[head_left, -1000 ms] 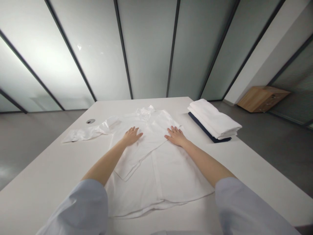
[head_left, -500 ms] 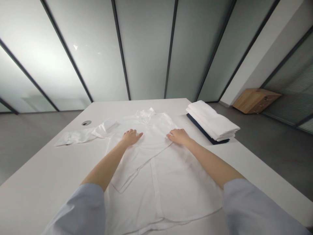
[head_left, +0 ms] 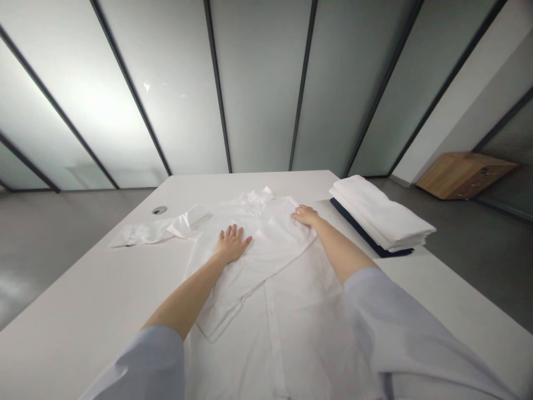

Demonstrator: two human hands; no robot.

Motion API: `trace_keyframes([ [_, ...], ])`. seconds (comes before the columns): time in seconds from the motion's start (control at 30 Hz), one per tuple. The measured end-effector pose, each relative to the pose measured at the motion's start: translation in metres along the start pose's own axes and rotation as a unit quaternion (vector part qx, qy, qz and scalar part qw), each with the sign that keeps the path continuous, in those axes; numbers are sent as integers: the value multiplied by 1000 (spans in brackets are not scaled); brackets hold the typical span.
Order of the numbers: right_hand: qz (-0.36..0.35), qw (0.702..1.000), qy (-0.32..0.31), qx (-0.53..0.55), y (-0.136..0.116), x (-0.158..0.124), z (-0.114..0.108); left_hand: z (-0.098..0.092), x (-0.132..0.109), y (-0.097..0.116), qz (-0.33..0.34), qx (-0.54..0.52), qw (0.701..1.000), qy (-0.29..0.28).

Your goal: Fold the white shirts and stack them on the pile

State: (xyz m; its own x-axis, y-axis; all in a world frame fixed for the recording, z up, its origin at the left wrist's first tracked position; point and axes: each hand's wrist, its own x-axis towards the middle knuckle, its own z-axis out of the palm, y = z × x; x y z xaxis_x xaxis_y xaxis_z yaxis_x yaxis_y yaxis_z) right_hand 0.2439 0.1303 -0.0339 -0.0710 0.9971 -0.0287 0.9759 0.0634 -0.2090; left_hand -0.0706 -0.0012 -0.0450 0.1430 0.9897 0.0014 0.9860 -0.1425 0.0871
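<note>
A white shirt (head_left: 291, 311) lies spread on the table, its button strip running down the middle and its collar (head_left: 256, 201) at the far end. One sleeve (head_left: 250, 280) is folded diagonally across the front, while the other sleeve (head_left: 166, 229) stretches out to the left. My left hand (head_left: 232, 244) rests flat on the shirt's chest, fingers spread. Farther up, near the shoulder on the right side, my right hand (head_left: 305, 215) lies on the cloth with its fingers stretched out. Neither hand grips anything that I can see.
To the right, a stack of folded white cloth (head_left: 383, 214) sits on a dark blue folded piece (head_left: 395, 253) close to the table edge. The white table (head_left: 104, 294) has a round grommet (head_left: 159, 210) at left. Beyond stand a wooden cabinet (head_left: 462, 175) and frosted glass panels.
My right hand has slid up the shirt toward the shoulder. My left hand has stayed on the chest, its fingers now more spread. The camera view has shifted slightly left.
</note>
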Motion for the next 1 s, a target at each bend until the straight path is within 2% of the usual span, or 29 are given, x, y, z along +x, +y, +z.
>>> trace_keyframes([
  [0.33,-13,998,-3,-69,-1,9,-1,-1,2,-4,-18,-45,999,-5],
  [0.53,61,996,-13,-61,1,9,1,-4,0,-2,-28,-48,998,-12],
  [0.6,80,995,0,-57,1,8,-2,-4,0,-2,-25,-45,999,-15],
  [0.67,68,995,32,-60,-3,4,-6,-2,0,-3,-23,-39,999,-14],
  [0.73,31,996,61,-65,-14,-5,-10,0,1,-3,-20,-31,999,-11],
  [0.8,-8,996,57,-67,-29,-21,-10,2,1,-3,-16,-25,1000,-8],
  [0.9,-26,998,7,-55,-52,-55,-3,2,2,-3,-10,-19,1000,-7],
  [1.0,-36,998,-31,-42,-64,-92,11,0,2,-2,-10,-12,1000,-14],
])
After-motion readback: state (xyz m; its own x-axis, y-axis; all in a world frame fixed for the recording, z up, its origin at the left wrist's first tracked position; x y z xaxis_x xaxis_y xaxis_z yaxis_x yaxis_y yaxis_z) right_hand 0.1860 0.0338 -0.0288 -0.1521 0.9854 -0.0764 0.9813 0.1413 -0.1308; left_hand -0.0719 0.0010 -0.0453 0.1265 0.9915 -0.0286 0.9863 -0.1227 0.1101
